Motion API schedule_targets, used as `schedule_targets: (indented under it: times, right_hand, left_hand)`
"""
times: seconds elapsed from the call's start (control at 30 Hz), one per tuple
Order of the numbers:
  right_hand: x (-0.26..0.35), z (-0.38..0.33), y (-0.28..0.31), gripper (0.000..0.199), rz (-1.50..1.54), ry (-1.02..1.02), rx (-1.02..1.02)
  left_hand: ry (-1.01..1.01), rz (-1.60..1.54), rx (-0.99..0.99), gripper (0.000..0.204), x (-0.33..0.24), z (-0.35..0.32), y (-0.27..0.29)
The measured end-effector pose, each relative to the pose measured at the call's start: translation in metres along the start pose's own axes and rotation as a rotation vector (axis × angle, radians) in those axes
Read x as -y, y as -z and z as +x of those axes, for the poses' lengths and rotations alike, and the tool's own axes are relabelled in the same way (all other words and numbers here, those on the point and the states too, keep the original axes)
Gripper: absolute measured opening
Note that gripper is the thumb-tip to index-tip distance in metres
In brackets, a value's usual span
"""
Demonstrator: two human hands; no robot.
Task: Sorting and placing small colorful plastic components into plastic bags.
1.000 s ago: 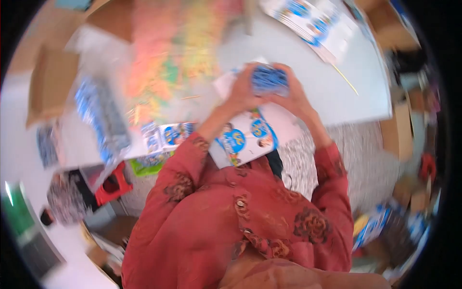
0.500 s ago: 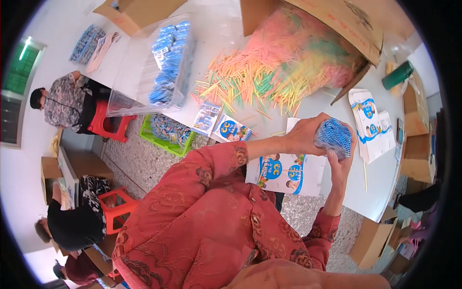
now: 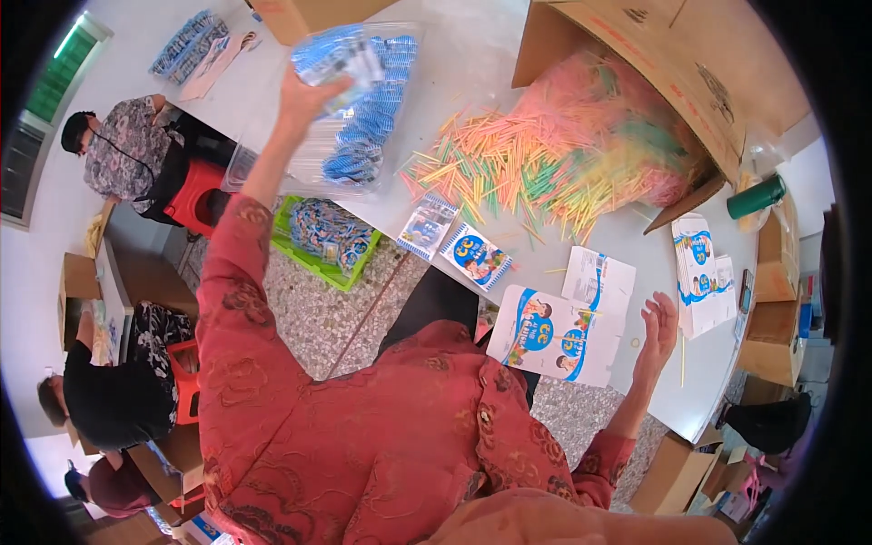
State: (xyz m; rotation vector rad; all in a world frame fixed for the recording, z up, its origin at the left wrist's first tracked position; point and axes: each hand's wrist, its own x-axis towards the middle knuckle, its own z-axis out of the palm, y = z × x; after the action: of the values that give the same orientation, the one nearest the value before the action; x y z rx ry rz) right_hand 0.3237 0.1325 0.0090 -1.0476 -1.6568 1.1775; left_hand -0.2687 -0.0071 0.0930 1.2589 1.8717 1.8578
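The left hand (image 3: 309, 102) is gripping a blue-and-white packet bundle (image 3: 341, 65) above the clear tray (image 3: 313, 165), thumb pressing the near side, presumably keeping the stack together; blur is hiding whether it is touching the packets (image 3: 368, 136) below. The right hand (image 3: 656, 331), holding nothing, is hovering with loosely spread fingers beside a flat printed carton (image 3: 549, 336). A sideways cardboard box (image 3: 627, 45) is letting coloured sticks (image 3: 509, 173) spread within reach across the desk (image 3: 668, 395).
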Motion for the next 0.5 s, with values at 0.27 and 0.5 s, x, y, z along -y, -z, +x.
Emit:
schedule_targets:
  times: [0.27,0.5]
  right_hand:
    - [-0.014,-0.018,0.016,0.029,-0.019,-0.107,-0.131]
    - [-0.019,-0.026,0.023,0.027,-0.058,-0.141,-0.151]
  left_hand:
    - [0.343,0.238,0.010,0.068,0.104,0.015,0.064]
    - [0.457,0.147,0.213,0.072,0.135,0.013,0.059]
